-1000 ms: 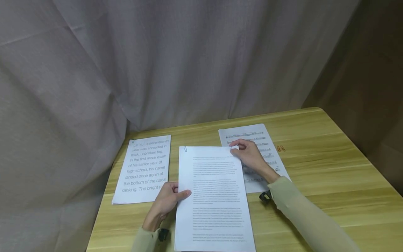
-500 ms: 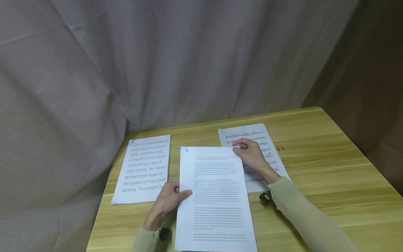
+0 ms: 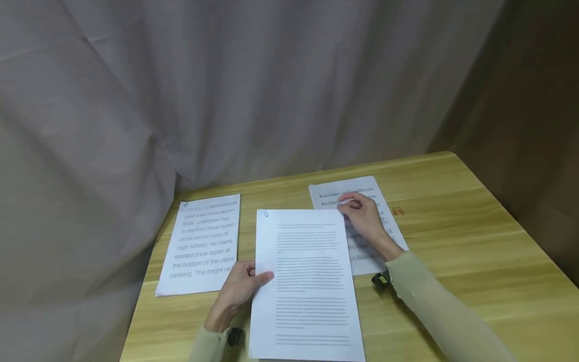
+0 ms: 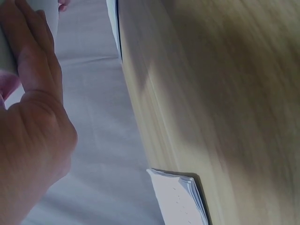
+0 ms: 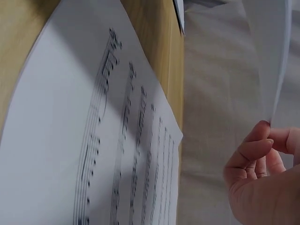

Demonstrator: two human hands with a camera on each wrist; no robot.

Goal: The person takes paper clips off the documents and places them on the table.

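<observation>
Head view: the printed sheaf (image 3: 312, 281) lay between the two hands, its long axis running away from the person. The left hand (image 3: 242, 285) gripped its left long edge, thumb on the front; the right hand (image 3: 365, 218) pinched at its upper right corner. The governing relation was probably this corner against the fingertips: the sheaf extended leftward and toward the person from the right hand, the nearer of the two. A blue clip (image 3: 266, 213) sat at the opposite upper corner. The sheaf partly covered the music sheets (image 3: 334, 188) on the worktop (image 3: 452, 226); two red clips (image 3: 398, 211) lay just beyond these. The body text was too small to read.

Left wrist view: the left hand's fingers lay along the sheaf, which was largely cut off by the frame.

Right wrist view: thumb and finger met at the sheaf's corner, held up clear of the music sheets. Whether a clip was concealed between the fingertips could not be told; the rest of the sheaf ran out of frame.
</observation>
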